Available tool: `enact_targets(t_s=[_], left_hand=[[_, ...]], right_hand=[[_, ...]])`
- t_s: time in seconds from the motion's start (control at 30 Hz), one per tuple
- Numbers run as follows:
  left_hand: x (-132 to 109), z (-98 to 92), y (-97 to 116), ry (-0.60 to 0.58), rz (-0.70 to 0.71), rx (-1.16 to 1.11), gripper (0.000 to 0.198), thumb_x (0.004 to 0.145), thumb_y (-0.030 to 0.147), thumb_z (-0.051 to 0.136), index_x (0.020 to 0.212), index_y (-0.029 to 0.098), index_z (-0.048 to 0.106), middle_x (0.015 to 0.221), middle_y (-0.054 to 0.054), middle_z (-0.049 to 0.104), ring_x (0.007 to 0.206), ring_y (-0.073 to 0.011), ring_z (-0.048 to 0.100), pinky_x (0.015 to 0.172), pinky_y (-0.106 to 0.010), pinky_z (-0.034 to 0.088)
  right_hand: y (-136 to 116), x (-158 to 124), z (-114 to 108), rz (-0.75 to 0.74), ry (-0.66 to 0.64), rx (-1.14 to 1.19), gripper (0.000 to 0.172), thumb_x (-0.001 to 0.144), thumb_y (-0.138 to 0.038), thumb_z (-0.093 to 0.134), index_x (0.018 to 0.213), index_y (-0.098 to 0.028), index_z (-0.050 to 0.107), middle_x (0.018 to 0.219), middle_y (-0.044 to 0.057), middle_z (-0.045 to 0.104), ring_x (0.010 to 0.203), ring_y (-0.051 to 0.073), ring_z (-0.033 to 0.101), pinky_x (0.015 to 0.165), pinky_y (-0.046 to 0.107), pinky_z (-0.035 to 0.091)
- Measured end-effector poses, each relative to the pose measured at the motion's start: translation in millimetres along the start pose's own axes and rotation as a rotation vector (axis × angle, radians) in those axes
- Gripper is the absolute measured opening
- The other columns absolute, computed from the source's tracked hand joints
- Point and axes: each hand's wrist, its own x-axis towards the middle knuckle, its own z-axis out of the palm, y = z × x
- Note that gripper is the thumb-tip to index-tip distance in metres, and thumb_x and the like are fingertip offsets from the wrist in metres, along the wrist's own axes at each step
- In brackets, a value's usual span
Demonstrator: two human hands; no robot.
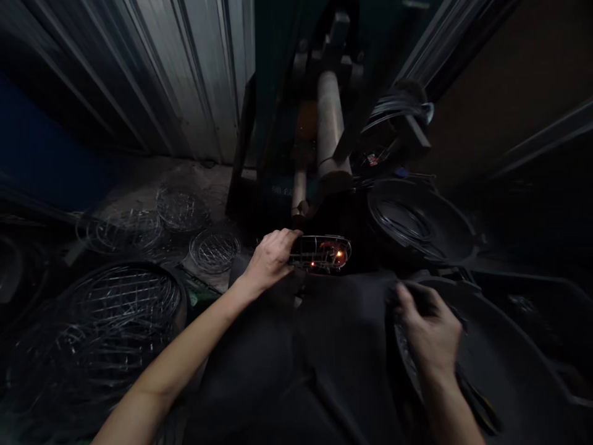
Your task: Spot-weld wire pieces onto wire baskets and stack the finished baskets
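1. Nearest, wearing dark cloth (343, 334) over the lap, with a black basin (519, 352) just to the right; within its left side, beside the forearm, a dark yellow-streaked object (484, 405), too dim to identify.
2. Holding right hand (430, 327) half curled over that basin's left rim, close to the cloth's edge; cannot tell, through blur and shadow, of any grasp there.
3. To the left, piled high, a heap of wire grids (130, 303).
4. Beyond the lap, gripping the left end of a wire frame (319, 238) with left hand (274, 256), fingers bent over the wires; orange glowing spots (339, 253) towards the right end.
5. Directly above the wire frame, the lower tip of a thin rod (300, 188). Possible pinch, caused by any descent onto nearby fingertips; possible burn, caused by sliding towards the glow; possible skewing, caused by a one-handed hold at one end.
6. Farther left, on the floor, loose wire grids (215, 250); to the right, a second basin (456, 225), with a wire coil (403, 221) inside its left edge.
7. Farthest, a thick cylinder (330, 111) and a corrugated wall (199, 80).
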Motion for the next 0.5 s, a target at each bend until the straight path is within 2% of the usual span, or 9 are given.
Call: enact_targets(t_s=[0.07,0.1,0.17,0.23,0.33,0.37,0.43,0.5], left_hand=[[-3.4,1.6,14.6,-0.12,-0.025,-0.023,0.056,0.074,0.016,0.059,0.126,0.017,0.039,0.114,-0.01,0.055,0.103,-0.0239,0.054,0.087,-0.038,0.046],[-3.8,3.8,21.2,-0.181,-0.033,-0.029,0.057,0.074,0.017,0.061,0.126,0.016,0.039,0.114,-0.01,0.055,0.103,-0.0242,0.054,0.087,-0.038,0.046],[-3.4,10.1,31.4,-0.292,-0.026,-0.039,0.06,0.072,0.016,0.064,0.126,0.015,0.04,0.115,-0.011,0.055,0.105,-0.025,0.053,0.089,-0.039,0.046],[-4.1,16.0,36.3,-0.352,0.008,-0.039,0.066,0.07,0.015,0.067,0.13,0.016,0.039,0.121,-0.012,0.053,0.111,-0.0266,0.05,0.098,-0.045,0.039],[-12.3,19.0,30.9,-0.374,0.059,-0.074,0.091,0.066,0.029,0.075,0.141,0.023,0.025,0.142,-0.014,0.035,0.129,-0.0335,0.034,0.107,-0.06,0.02],[-17.4,18.5,26.1,-0.375,0.053,-0.106,0.1,0.064,0.037,0.077,0.144,0.025,0.018,0.147,-0.014,0.028,0.132,-0.0353,0.029,0.107,-0.061,0.018],[-31.0,16.9,14.7,-0.345,-0.008,-0.177,0.112,0.061,0.049,0.077,0.147,0.026,0.007,0.149,-0.016,0.019,0.134,-0.0366,0.024,0.107,-0.06,0.022],[-47.2,16.9,4.5,-0.254,-0.136,-0.225,0.11,0.064,0.051,0.074,0.147,0.025,0.005,0.147,-0.017,0.021,0.134,-0.0345,0.026,0.107,-0.056,0.026]], right_hand=[[57.6,3.4,-34.7,0.144,0.084,-0.237,0.037,0.074,-0.05,0.057,0.088,-0.017,0.065,0.089,0.012,0.067,0.085,0.029,0.062,0.079,0.041,0.047],[85.4,4.3,-47.0,0.239,0.058,-0.411,0.037,0.073,-0.048,0.056,0.09,-0.016,0.065,0.09,0.015,0.067,0.088,0.032,0.062,0.08,0.044,0.046],[133.5,2.5,-59.5,0.373,-0.119,-0.63,0.037,0.073,-0.044,0.054,0.092,-0.014,0.065,0.09,0.02,0.067,0.088,0.035,0.062,0.079,0.046,0.045],[167.6,-3.2,-57.5,0.433,-0.262,-0.66,0.029,0.068,-0.037,0.059,0.086,-0.015,0.065,0.082,0.017,0.068,0.082,0.033,0.064,0.076,0.042,0.047],[194.3,-10.1,-42.3,0.46,-0.335,-0.582,0.017,0.059,-0.026,0.065,0.075,-0.019,0.066,0.075,0.009,0.069,0.077,0.027,0.065,0.072,0.034,0.048],[198.9,-10.9,-38.1,0.467,-0.339,-0.565,0.016,0.059,-0.024,0.065,0.074,-0.02,0.066,0.076,0.009,0.069,0.078,0.026,0.065,0.072,0.032,0.048],[205.5,-11.2,-34.9,0.476,-0.327,-0.544,0.015,0.06,-0.026,0.064,0.073,-0.019,0.067,0.078,0.01,0.07,0.08,0.026,0.065,0.072,0.032,0.047],[210.6,-11.7,-38.4,0.482,-0.301,-0.544,0.018,0.063,-0.031,0.064,0.075,-0.019,0.068,0.081,0.012,0.07,0.082,0.027,0.065,0.073,0.034,0.047]])
